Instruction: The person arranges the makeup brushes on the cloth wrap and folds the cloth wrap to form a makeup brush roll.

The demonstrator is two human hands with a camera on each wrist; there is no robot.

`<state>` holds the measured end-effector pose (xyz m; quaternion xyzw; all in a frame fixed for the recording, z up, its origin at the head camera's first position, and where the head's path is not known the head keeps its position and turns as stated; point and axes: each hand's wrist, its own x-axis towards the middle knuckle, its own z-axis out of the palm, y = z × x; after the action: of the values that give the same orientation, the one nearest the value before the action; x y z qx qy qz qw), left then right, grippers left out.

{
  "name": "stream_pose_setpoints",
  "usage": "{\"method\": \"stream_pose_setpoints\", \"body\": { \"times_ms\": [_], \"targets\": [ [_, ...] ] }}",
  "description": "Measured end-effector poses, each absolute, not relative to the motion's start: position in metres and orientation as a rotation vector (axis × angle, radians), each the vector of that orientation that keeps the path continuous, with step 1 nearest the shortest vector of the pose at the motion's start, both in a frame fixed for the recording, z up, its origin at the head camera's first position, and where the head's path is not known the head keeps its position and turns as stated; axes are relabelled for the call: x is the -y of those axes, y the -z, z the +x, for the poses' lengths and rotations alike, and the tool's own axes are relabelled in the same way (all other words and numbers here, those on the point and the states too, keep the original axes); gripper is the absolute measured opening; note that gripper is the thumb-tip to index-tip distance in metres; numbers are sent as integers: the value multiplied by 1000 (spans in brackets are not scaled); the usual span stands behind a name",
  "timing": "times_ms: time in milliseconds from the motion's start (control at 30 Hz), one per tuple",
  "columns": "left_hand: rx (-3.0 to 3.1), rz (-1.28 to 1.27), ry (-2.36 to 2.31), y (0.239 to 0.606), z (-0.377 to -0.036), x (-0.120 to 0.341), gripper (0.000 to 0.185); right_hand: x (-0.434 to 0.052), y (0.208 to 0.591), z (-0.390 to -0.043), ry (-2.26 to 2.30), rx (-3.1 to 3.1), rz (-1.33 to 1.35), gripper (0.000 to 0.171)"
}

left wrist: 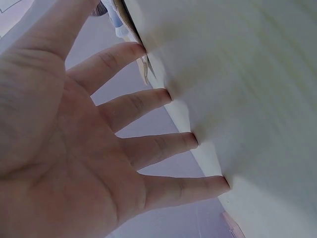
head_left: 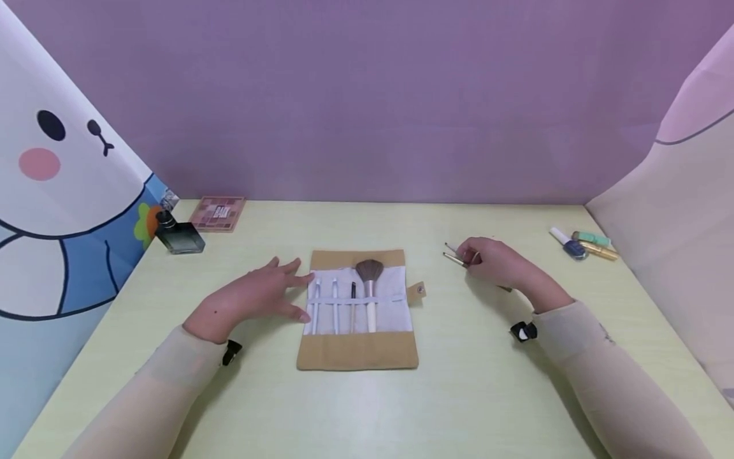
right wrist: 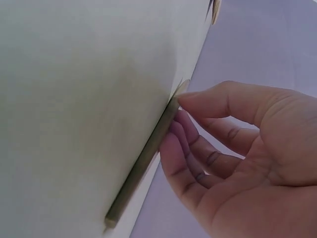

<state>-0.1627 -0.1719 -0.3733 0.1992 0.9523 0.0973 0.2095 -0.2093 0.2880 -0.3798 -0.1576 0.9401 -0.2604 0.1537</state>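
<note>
A tan brush roll (head_left: pixel 357 352) lies unfolded on the table, its pale lining facing up. Behind its strap sit two white-handled sticks, a thin dark-tipped brush (head_left: pixel 353 299) and a large fluffy brush (head_left: pixel 369 274). My left hand (head_left: pixel 258 292) spreads its fingers at the roll's left edge; in the left wrist view its fingertips (left wrist: pixel 190 140) meet the tabletop. To the right of the roll, my right hand (head_left: pixel 494 260) pinches a slim dark-gold stick (right wrist: pixel 141 166) low over the table. Two thin ends (head_left: pixel 455 259) point left from that hand in the head view.
A dark perfume bottle (head_left: pixel 180 236) and a pink palette (head_left: pixel 218 214) lie at the back left. At the far right are a navy bottle with a white cap (head_left: pixel 573 247), a green tube (head_left: pixel 592 239) and a gold tube (head_left: pixel 599 250). A purple backdrop rises behind the table.
</note>
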Motion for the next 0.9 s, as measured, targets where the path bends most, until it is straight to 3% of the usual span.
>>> {"method": "stream_pose_setpoints", "body": {
  "times_ms": [900],
  "targets": [
    [-2652, 553, -264, 372, -161, 172, 94, -272, 379, -211, 613, -2717, -431, 39]
  ]
}}
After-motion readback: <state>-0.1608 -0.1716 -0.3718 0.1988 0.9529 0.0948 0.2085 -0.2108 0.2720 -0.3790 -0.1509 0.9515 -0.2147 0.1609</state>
